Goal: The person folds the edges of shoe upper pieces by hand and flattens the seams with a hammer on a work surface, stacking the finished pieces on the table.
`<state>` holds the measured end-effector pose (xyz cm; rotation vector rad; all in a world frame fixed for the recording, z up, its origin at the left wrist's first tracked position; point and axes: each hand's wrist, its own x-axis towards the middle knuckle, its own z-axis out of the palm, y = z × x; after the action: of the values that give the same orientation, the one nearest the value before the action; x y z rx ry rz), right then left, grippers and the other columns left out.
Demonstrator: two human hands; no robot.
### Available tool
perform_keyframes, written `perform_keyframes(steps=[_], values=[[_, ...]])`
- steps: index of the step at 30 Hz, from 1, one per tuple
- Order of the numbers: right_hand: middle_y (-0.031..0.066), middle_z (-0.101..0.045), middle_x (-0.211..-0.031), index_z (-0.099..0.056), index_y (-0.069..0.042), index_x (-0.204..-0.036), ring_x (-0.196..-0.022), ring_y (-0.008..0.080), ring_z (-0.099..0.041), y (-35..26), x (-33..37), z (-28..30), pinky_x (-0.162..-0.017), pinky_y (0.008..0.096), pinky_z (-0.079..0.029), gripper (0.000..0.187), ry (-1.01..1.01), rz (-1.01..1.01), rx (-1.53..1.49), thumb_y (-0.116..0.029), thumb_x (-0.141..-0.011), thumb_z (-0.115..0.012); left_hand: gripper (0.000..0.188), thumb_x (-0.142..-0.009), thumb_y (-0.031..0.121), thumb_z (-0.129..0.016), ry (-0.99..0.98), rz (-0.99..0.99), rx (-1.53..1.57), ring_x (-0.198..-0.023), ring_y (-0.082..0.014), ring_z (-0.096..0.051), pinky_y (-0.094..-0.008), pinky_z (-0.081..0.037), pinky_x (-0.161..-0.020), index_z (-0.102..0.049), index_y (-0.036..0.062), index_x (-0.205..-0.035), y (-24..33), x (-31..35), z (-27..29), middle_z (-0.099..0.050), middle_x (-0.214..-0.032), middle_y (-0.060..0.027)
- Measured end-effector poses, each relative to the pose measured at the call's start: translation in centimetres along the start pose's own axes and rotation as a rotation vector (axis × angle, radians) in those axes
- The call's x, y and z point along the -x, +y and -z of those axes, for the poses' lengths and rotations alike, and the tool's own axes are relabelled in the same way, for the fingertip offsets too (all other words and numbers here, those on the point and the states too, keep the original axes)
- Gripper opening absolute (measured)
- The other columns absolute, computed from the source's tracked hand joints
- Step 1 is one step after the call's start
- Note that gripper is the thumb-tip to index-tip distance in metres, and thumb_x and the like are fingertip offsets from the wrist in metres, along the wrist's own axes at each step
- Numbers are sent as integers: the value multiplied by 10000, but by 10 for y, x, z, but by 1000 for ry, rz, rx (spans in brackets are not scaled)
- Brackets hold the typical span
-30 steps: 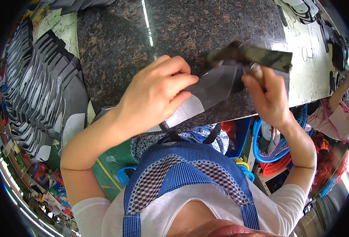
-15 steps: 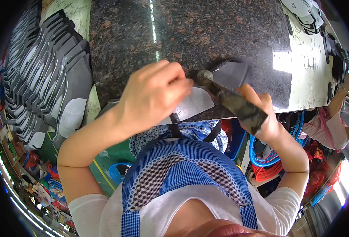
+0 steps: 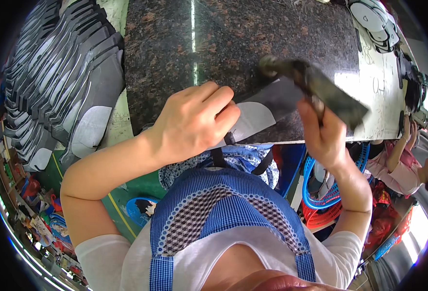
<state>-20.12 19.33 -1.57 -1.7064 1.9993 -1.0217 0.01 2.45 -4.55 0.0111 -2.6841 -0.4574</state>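
Observation:
My left hand [image 3: 194,121] presses down on a dark grey cut piece with a pale lining [image 3: 257,114] at the near edge of a speckled brown stone slab [image 3: 233,43]. My right hand [image 3: 323,133] is closed around the handle of a worn hammer-like tool [image 3: 315,87]. The tool's rounded head sits over the far end of the grey piece. The fingers of my left hand cover the near part of the piece.
A fanned stack of several similar grey pieces [image 3: 63,92] lies to the left of the slab. More cut pieces [image 3: 373,22] sit at the far right on a pale table. Another person in pink [image 3: 403,160] works at the right. Blue and red baskets [image 3: 325,194] stand below.
The tool has swung up from beside the slab's near edge onto the grey piece. My left hand has stayed pressing on the piece.

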Motion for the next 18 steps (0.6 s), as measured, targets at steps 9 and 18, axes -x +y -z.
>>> perform_keyframes(steps=[9,18], values=[[184,-652,-737,-586,20,-1113,-579,256,-671,-9,3,-16,-503,340,-470,263,-187,-312,-75,-130,-911,-662,210,-761,133,-754,-190,125,328,-675,-248,-570,-349,-475,-584,-655,43,-923,-26,18,28,-549,-793,-64],[17,-510,-636,-543,1,-941,-572,83,-445,-8,-18,8,-478,301,-361,121,122,-392,-168,-99,-968,-605,149,-803,88,-739,60,149,172,-592,-193,-614,-311,-504,-492,-597,44,-800,-14,-9,-19,-561,-802,-51]])
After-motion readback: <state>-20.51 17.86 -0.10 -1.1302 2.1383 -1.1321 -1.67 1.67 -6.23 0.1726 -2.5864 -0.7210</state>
